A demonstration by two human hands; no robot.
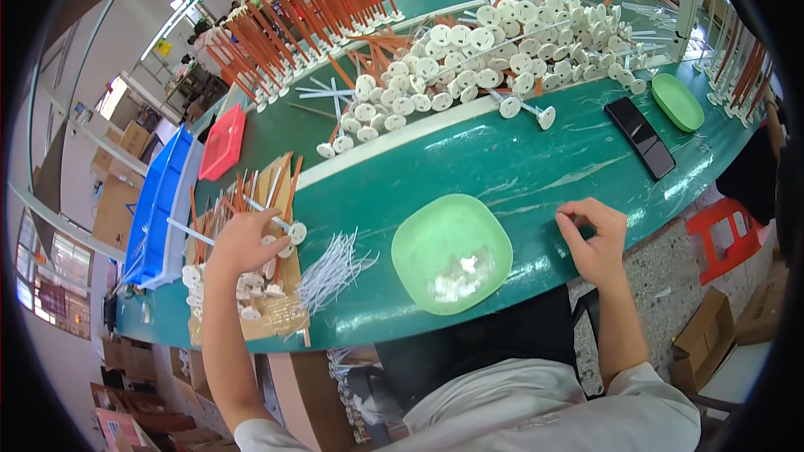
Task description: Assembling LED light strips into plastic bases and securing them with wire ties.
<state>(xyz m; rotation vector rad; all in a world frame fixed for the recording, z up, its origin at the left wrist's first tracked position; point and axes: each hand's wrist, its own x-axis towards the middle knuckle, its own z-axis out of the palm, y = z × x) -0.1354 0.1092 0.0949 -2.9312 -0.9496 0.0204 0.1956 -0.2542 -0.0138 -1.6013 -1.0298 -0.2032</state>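
At the left, my left hand (243, 243) is over a pile of brown and white rods with round white bases (249, 289), lying on a flattened piece of cardboard (289, 318). Its thumb and forefinger are apart, close to a white round base (296, 233); the other fingers are partly hidden. My right hand (599, 243) hovers above the table on the right, thumb and forefinger curled together; anything between them is too small to make out. Between the hands sits a light green dish (410, 243) with small whitish pieces (461, 278). Thin white strips (335, 272) lie bunched beside the cardboard.
A large heap of white-based rods (469, 59) covers the table's far side, and brown rods (293, 12) stand upright behind it. A black phone (640, 139) and a second green dish (678, 102) lie at right. Blue (159, 201) and red (223, 142) trays stand left.
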